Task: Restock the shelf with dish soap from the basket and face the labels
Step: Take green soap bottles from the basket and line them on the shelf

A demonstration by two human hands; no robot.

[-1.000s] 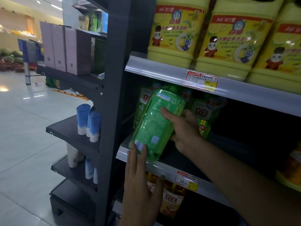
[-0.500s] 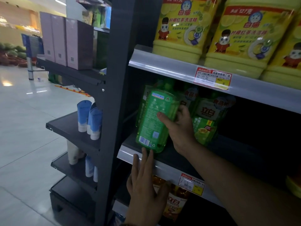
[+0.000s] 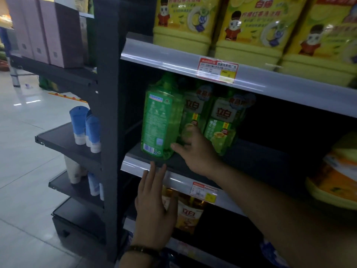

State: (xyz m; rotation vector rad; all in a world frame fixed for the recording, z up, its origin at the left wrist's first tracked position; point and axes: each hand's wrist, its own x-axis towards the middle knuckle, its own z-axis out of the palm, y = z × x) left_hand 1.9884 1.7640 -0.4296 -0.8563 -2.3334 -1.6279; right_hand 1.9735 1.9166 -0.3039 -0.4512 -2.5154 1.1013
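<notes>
R hand fingers gripping green soap bottle, upright on shelf, back label out, L hand flat on lip

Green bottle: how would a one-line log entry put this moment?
green bottle upright, back label out | right hand holds its lower side | left hand flat against shelf edge

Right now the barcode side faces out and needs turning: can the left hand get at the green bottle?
Probably yes. The left hand is open, fingertips at the shelf edge just below the green bottle; its front and left side are bare, and the right hand grips only its lower right.
</notes>
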